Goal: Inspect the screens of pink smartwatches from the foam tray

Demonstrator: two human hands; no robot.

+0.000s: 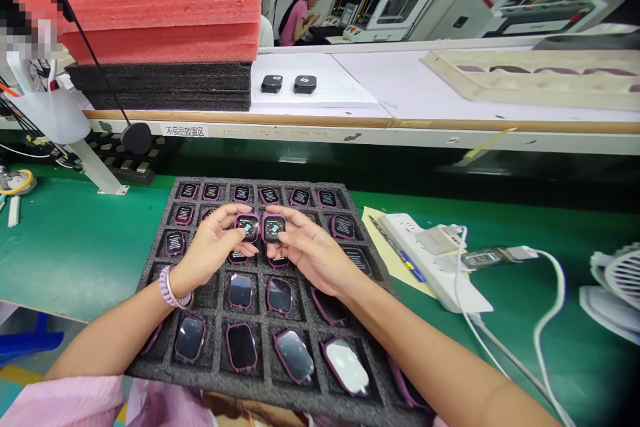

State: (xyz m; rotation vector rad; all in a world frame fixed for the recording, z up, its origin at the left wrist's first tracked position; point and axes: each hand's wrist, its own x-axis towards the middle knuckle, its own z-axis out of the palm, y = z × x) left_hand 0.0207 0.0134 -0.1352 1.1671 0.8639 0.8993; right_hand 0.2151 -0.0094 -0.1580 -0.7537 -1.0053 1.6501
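My left hand pinches a purple-framed smartwatch body with a lit watch face. A matching smartwatch, its dial lit as well, is gripped between the thumb and fingers of my right hand. The two watches are side by side, close together, above a dark grey foam tray. In the tray's compartments lie several more purple-framed watches; the far ones show lines of text, while the near ones, such as this watch, have dark or reflecting screens. Both hands cover part of the middle compartments.
A white power strip with an adapter and cables lies to the right, near a pen on yellow paper. Red foam sheets and two black devices sit on the shelf. A person sits beyond.
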